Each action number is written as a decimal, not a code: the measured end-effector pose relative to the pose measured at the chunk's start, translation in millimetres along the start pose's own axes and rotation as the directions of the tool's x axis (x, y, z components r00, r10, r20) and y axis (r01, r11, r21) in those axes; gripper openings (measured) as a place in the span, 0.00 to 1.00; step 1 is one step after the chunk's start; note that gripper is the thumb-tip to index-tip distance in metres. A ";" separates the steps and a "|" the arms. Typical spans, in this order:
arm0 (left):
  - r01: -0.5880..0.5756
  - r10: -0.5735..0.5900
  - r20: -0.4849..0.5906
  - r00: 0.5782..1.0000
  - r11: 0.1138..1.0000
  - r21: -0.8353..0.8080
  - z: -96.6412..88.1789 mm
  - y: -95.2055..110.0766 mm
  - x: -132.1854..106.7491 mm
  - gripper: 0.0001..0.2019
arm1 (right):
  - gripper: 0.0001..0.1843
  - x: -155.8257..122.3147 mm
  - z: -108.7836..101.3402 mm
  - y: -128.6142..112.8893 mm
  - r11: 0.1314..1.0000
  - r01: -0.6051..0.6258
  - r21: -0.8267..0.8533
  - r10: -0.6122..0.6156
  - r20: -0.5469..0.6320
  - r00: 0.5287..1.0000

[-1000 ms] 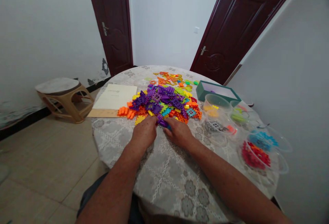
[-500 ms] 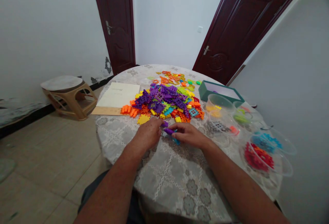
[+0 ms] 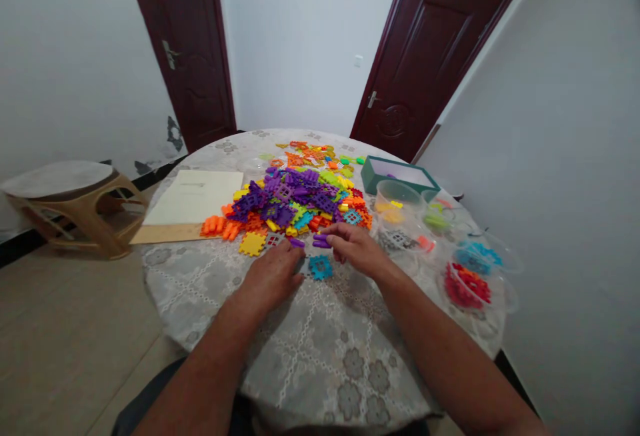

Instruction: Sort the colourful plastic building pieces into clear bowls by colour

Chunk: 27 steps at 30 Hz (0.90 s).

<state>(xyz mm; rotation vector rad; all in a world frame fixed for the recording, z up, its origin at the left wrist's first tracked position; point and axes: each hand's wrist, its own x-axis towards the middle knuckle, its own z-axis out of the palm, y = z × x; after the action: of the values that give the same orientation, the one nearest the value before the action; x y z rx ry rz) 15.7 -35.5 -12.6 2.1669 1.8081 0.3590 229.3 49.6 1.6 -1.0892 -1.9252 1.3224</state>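
My right hand (image 3: 357, 249) pinches purple finger-shaped plastic building pieces (image 3: 321, 241) between thumb and fingers, just above the table. To its left, my left hand (image 3: 275, 275) rests low with its thumb apart from its fingers. Another small purple piece (image 3: 297, 243) shows at its fingertips; whether they touch it is unclear. Between the hands lies a blue square window tile (image 3: 320, 267) with notched edges. Beyond my left hand are a grey window tile (image 3: 274, 241) and a yellow notched tile (image 3: 253, 244).
A heap of mixed building pieces (image 3: 300, 196) lies ahead. Clear tubs hold sorted pieces, including red ones (image 3: 466, 286) and blue ones (image 3: 477, 257), at right. A green box (image 3: 400, 175) stands behind them. An open paper folder (image 3: 195, 199) lies at left; a stool (image 3: 70, 206) stands beyond.
My hands have drawn apart, leaving the blue tile uncovered between them. The right hand still has purple pieces; the left has lowered. The camera view has turned right.
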 end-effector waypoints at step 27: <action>0.024 -0.019 -0.226 0.974 1.000 0.018 -3.8 -25.6 12.8 0.18 | 0.11 -1.8 -70.8 -9.1 0.993 0.068 -0.098 -0.076 -0.076 0.994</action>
<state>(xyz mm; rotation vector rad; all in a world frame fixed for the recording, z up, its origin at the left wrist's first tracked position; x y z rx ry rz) -6.8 -18.3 -18.9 2.1944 1.9584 0.6066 284.1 80.5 35.5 -1.0910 -1.9670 1.1418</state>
